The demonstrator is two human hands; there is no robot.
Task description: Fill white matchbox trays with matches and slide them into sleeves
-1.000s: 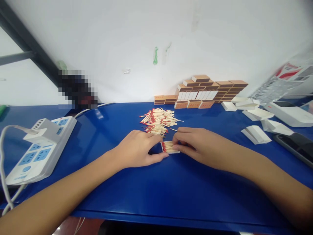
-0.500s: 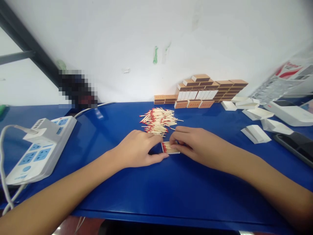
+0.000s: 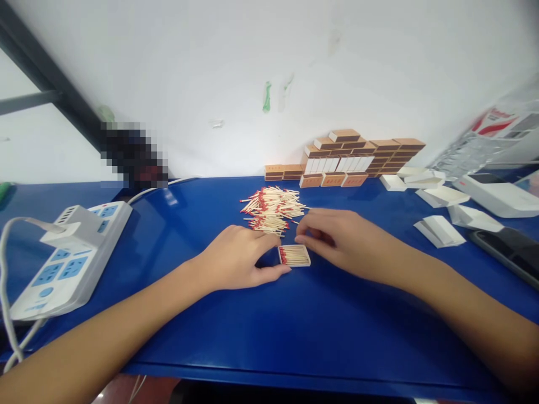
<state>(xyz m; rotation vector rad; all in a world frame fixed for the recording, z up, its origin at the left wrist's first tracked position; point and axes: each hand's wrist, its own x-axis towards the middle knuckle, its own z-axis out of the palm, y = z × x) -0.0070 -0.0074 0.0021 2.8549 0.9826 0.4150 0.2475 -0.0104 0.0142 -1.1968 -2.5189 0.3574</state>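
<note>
You are pinching the white cardboard match tray (image 3: 294, 255) at nine o'clock with your left hand (image 3: 240, 255), keeping it flat; right hand (image 3: 337, 238) grip unclear.

Bare blue table (image 3: 252, 325) lies open in front; loose matches (image 3: 273, 209) and stacked matchboxes (image 3: 345, 157) crowd the back, power strip (image 3: 71, 258) left.
</note>
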